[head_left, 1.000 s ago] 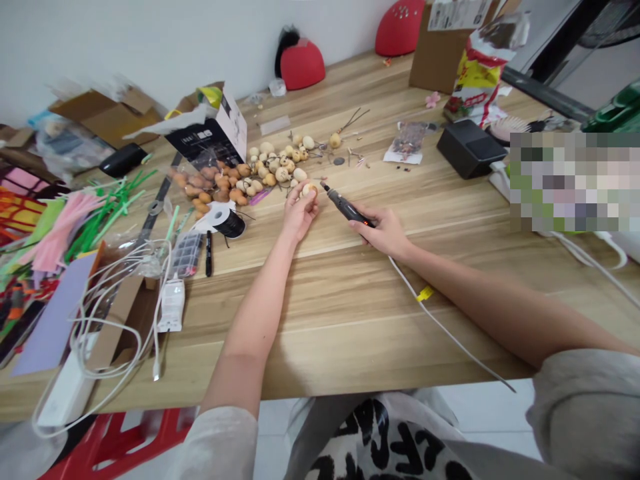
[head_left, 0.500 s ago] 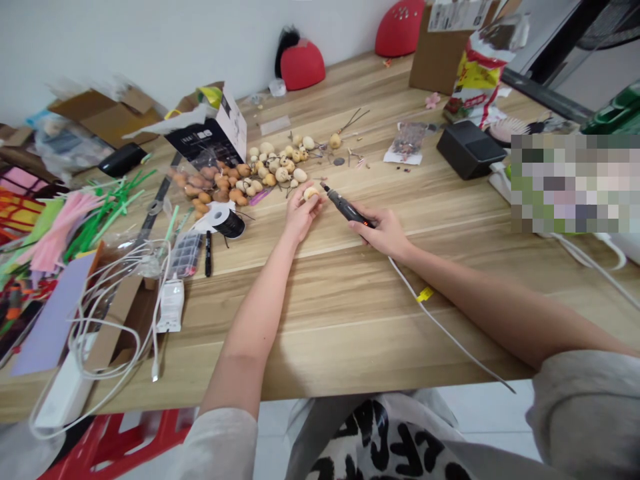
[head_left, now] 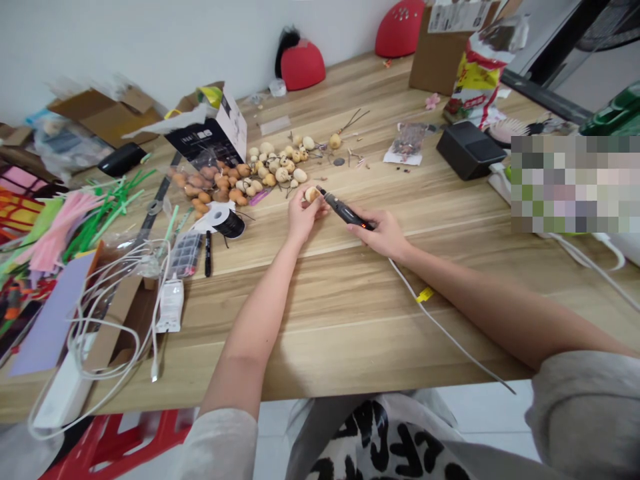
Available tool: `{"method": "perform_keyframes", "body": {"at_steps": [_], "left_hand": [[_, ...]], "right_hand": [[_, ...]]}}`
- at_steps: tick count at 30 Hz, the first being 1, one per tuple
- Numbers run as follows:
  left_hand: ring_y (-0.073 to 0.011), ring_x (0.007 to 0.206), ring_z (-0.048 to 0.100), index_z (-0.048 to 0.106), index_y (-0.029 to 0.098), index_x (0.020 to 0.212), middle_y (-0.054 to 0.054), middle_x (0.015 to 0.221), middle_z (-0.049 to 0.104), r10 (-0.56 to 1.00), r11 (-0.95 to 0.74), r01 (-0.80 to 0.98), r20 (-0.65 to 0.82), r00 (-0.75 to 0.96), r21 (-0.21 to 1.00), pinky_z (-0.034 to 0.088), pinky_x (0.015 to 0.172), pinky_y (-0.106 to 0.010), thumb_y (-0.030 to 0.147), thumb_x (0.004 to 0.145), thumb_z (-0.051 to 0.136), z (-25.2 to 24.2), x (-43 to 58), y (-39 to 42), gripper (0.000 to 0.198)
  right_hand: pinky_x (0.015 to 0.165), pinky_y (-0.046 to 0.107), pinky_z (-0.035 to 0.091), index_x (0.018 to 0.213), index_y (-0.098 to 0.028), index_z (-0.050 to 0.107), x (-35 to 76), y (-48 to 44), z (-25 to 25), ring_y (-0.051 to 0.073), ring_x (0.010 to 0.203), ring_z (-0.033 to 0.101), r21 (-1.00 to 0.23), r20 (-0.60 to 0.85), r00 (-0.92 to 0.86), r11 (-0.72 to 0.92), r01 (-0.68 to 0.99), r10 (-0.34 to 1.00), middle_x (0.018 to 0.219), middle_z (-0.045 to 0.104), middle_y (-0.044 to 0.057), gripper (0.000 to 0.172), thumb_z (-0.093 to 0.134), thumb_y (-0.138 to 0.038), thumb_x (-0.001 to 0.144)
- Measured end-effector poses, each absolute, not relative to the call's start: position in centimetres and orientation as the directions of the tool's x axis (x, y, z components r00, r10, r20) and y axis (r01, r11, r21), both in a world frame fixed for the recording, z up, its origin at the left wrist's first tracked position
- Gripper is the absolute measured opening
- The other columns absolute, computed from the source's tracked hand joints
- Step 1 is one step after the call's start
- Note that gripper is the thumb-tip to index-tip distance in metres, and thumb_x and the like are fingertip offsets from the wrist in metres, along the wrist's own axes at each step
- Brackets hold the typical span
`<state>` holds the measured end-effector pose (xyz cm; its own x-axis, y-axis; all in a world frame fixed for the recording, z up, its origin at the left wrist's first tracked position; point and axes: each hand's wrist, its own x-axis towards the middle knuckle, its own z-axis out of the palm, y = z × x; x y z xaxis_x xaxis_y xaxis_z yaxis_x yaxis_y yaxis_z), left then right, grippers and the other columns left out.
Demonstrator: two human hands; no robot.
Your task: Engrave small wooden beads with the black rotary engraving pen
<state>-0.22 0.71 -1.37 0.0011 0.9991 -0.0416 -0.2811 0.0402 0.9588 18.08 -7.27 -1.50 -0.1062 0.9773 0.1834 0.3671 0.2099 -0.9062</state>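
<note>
1. Left hand (head_left: 303, 215): clenched, fingers and thumb closed around a small pale gourd (head_left: 313, 194), raised just above the middle of the wooden table (head_left: 350, 320).
2. Right hand (head_left: 384, 235): grasping a black rotary engraving pen (head_left: 345, 211) in a pencil-style hold, small red light lit on its body, tip aimed at the gourd. Contact between tip and gourd: too small to tell.
3. White power cord (head_left: 440, 327): running from the pen's rear end across the table and out past the near edge.
4. Toward the far edge, just beyond the left hand: a heap of pale gourds (head_left: 280, 167), thin wire stems (head_left: 353, 120) to its right, and a clear bag of browner gourds (head_left: 203, 190) to its left.
5. Left of the hands: a spool of black thread (head_left: 227, 223) and a black marker (head_left: 208, 253) lying near each other.
6. Near left corner: a white power strip (head_left: 63, 393) among loops of white cable (head_left: 115, 313), with green and pink pipe cleaners (head_left: 65, 233) farther in along the left edge.
7. Right of the hands, toward the far edge: a black box (head_left: 470, 150).
8. Along the far edge: a red dome-shaped object (head_left: 303, 65) against the wall.
</note>
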Motion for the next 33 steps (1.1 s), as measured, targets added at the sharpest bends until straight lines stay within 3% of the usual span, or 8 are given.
{"method": "perform_keyframes", "body": {"at_steps": [6,11,15,21,33], "left_hand": [[-0.0187,0.088,0.073,0.069,0.022,0.1,-0.001,0.081,0.069,1.0,0.005,-0.237,-0.009,-0.017,0.972,0.058,0.08,-0.028,0.017,0.068,0.084,-1.7,-0.2,0.8,0.036],[-0.0139,0.07,0.07,0.065,0.022,0.103,0.0,0.08,0.067,0.996,-0.079,-0.129,0.083,0.03,0.988,0.059,0.069,-0.026,0.032,0.068,0.085,-2.6,-0.6,1.5,0.041],[-0.0128,0.065,0.068,0.063,0.021,0.107,-0.001,0.081,0.067,0.989,-0.13,-0.076,0.135,0.062,0.989,0.059,0.063,-0.026,0.038,0.07,0.083,-3.1,-0.7,1.9,0.046],[-0.0122,0.065,0.067,0.063,0.021,0.106,0.0,0.081,0.066,0.985,-0.153,-0.058,0.157,0.068,0.987,0.059,0.064,-0.026,0.037,0.071,0.082,-3.3,-0.8,2.0,0.043],[-0.0118,0.063,0.066,0.062,0.02,0.105,-0.001,0.082,0.065,0.986,-0.155,-0.042,0.157,0.06,0.987,0.059,0.063,-0.026,0.036,0.073,0.081,-3.3,-0.8,2.0,0.04]], "right_hand": [[0.071,0.033,0.06,0.126,-0.017,0.072,18.0,-7.4,-1.5,0.025,0.081,0.075,-0.868,0.259,-0.106,0.279,0.411,0.96,0.119,0.075,0.006,0.048,0.065,-0.029,0.081],[0.087,0.035,0.058,0.124,-0.017,0.074,17.9,-7.3,-1.6,0.027,0.097,0.074,-0.837,0.32,-0.114,0.337,0.432,0.941,0.124,0.073,0.005,0.046,0.066,-0.026,0.079],[0.081,0.034,0.058,0.126,-0.017,0.073,17.9,-7.3,-1.7,0.025,0.087,0.075,-0.83,0.313,-0.111,0.329,0.451,0.943,0.118,0.075,0.004,0.047,0.065,-0.027,0.08],[0.084,0.033,0.058,0.121,-0.018,0.075,17.9,-7.3,-1.9,0.028,0.096,0.074,-0.801,0.355,-0.1,0.358,0.48,0.929,0.112,0.078,0.003,0.044,0.066,-0.025,0.079],[0.083,0.035,0.059,0.119,-0.019,0.077,17.9,-7.2,-2.1,0.029,0.098,0.074,-0.803,0.371,-0.117,0.382,0.457,0.921,0.122,0.074,0.004,0.042,0.066,-0.025,0.079]]}}
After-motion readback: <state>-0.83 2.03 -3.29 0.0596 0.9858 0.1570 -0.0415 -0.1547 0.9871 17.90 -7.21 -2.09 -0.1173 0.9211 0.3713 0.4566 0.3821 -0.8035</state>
